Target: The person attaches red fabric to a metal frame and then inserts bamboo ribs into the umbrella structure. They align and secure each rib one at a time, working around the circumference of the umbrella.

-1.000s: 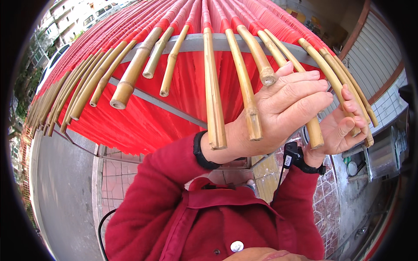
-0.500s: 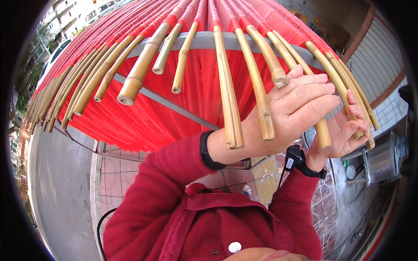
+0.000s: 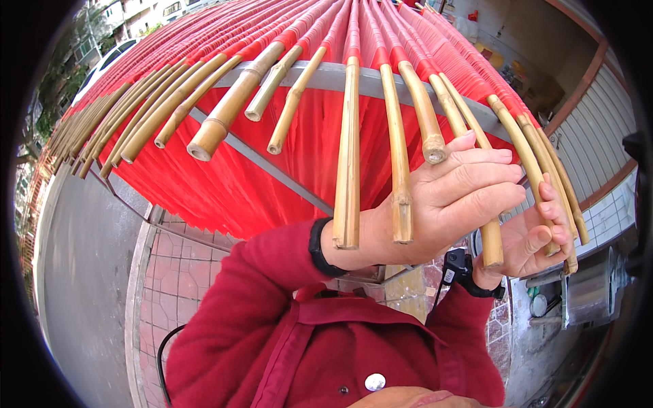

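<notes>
Several bamboo poles (image 3: 348,156) rest across a curved grey metal bar (image 3: 326,76), their cut ends toward me. Pinkish-red strands (image 3: 292,30) are wound over their far parts. My left hand (image 3: 456,190) reaches rightward beneath two poles, which pass over its wrist and back. Its fingers are stretched out, lying over a pole (image 3: 491,245) whose end shows below them. My right hand (image 3: 534,234) is further right, thumb and fingers curved loosely around another pole (image 3: 513,136) near its end. How firmly it grips cannot be told.
Red hanging material (image 3: 272,177) spreads beneath the poles, with a slanting grey brace (image 3: 272,166) before it. Pink paving (image 3: 180,265) and grey road (image 3: 81,258) lie left. Right are a ribbed shutter (image 3: 598,122) and a metal box (image 3: 592,292). Thick pole ends (image 3: 204,146) jut toward me.
The view has shifted, so the central poles and the metal bar appear lower. Both hands keep nearly the same pose among the same poles.
</notes>
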The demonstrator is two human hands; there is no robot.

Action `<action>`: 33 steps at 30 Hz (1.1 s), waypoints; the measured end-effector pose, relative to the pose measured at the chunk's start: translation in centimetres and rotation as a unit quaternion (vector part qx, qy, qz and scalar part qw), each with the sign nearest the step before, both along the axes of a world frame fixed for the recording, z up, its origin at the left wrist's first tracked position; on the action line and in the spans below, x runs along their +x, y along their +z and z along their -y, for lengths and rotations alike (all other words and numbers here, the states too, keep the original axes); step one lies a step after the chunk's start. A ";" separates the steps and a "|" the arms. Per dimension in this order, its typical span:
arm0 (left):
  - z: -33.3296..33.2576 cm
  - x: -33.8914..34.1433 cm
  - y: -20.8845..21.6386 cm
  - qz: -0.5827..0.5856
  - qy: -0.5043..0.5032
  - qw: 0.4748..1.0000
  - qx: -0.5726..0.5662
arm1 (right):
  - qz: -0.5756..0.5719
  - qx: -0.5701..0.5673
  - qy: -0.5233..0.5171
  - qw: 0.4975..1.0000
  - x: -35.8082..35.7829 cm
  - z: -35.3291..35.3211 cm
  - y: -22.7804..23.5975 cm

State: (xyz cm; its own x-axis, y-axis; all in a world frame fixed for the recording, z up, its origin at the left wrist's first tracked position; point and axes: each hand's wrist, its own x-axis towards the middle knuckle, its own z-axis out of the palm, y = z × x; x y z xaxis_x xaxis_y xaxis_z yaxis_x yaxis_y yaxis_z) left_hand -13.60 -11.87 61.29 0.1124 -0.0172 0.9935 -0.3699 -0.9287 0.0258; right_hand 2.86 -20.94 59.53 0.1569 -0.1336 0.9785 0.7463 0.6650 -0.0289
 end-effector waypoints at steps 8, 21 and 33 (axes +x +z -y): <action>-0.3 -0.3 -0.1 0.011 -0.028 0.999 -0.012 | -0.026 0.008 -0.020 0.999 -0.8 -0.3 -0.3; 0.6 0.9 -0.3 0.050 0.018 0.998 -0.028 | -0.034 -0.039 0.013 0.999 -0.9 0.9 -0.3; 2.2 2.0 0.4 0.044 0.096 0.994 -0.014 | -0.038 -0.055 0.067 0.996 0.1 1.2 -0.1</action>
